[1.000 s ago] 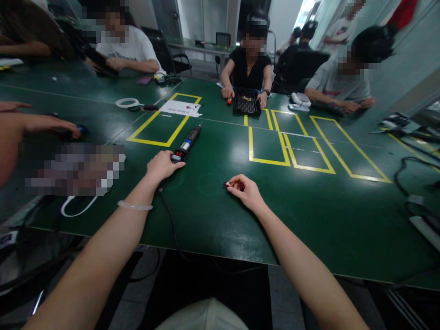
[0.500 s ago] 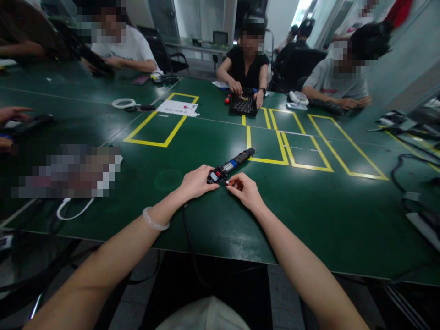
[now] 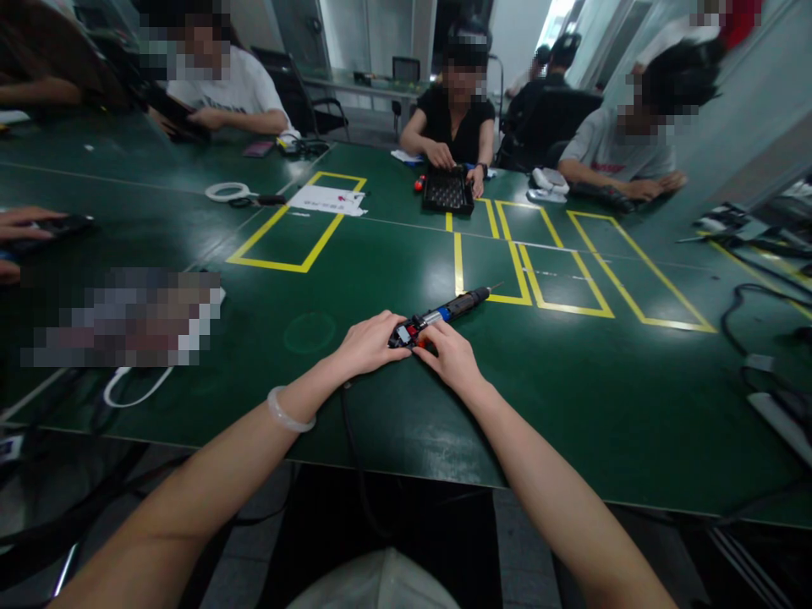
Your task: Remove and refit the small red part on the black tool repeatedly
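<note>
An electric screwdriver [image 3: 466, 303] with its inner parts exposed lies slantwise over the green table, its thin bit pointing away to the right. Silver and blue sections show along its middle. My left hand [image 3: 371, 342] is closed around its rear end. Close beside it, my right hand [image 3: 450, 355] pinches a small orange-red part [image 3: 421, 342] against the screwdriver's near side. Fingers hide most of that small part, so its kind is unclear. A dark cable [image 3: 348, 423] runs from below my left hand over the table's front edge.
Yellow tape rectangles [image 3: 574, 309] mark the table [image 3: 634, 406]. Across it, a person works over a black tray [image 3: 447, 193]. A white paper [image 3: 326, 200], a white ring-shaped item [image 3: 227, 192] and dark cables [image 3: 739, 330] lie around. Other people sit at the left and right.
The screwdriver has swung its tip to the right and slightly toward me. My right hand has moved the small orange-red part in against the screwdriver's body.
</note>
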Demonstrator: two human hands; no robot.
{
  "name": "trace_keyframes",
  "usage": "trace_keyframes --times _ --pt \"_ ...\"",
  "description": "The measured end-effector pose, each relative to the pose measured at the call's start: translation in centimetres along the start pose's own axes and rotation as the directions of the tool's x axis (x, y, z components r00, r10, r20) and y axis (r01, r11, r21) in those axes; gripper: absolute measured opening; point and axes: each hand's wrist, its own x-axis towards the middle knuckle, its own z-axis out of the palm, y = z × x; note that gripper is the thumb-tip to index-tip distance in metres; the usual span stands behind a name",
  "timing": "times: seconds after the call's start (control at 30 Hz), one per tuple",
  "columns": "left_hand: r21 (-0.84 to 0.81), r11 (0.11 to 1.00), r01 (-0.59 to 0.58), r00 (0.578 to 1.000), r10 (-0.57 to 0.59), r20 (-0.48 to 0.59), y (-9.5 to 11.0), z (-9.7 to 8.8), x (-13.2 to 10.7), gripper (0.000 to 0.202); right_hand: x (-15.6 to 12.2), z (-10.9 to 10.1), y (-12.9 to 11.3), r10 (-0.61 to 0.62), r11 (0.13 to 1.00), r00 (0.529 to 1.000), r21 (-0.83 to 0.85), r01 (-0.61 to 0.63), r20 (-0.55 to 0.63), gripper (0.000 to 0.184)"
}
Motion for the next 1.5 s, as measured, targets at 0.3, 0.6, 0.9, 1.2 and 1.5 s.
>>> trace_keyframes --times 0.3,0.6,0.9,1.2,1.5 --pt "0.031 0.999 -0.012 1.000 0.012 0.004 -0.3 0.1 0.0 0.058 -0.2 -0.3 0.5 -0.058 0.998 0.998 0.033 0.058 0.017 0.006" --pt "0.264 0.964 -0.008 0.998 0.023 -0.056 1.2 0.4 0.1 0.054 0.0 0.4 1.1 -0.098 0.993 0.995 0.070 0.100 -0.028 0.011" --pt "0.299 0.952 0.065 0.989 -0.023 -0.143 2.0 1.2 0.2 0.052 0.0 -0.1 0.5 -0.047 0.988 0.996 0.142 0.057 -0.070 0.015" --pt "0.374 0.926 0.055 0.987 0.006 -0.161 0.8 0.7 0.6 0.056 -0.2 -0.6 1.3 0.013 0.988 0.997 0.158 -0.001 -0.077 0.018" --pt "0.361 0.898 0.251 0.961 -0.187 -0.205 -5.3 -1.2 1.2 0.056 -0.3 -0.6 1.5 0.035 0.986 0.997 0.166 -0.024 -0.063 0.017"
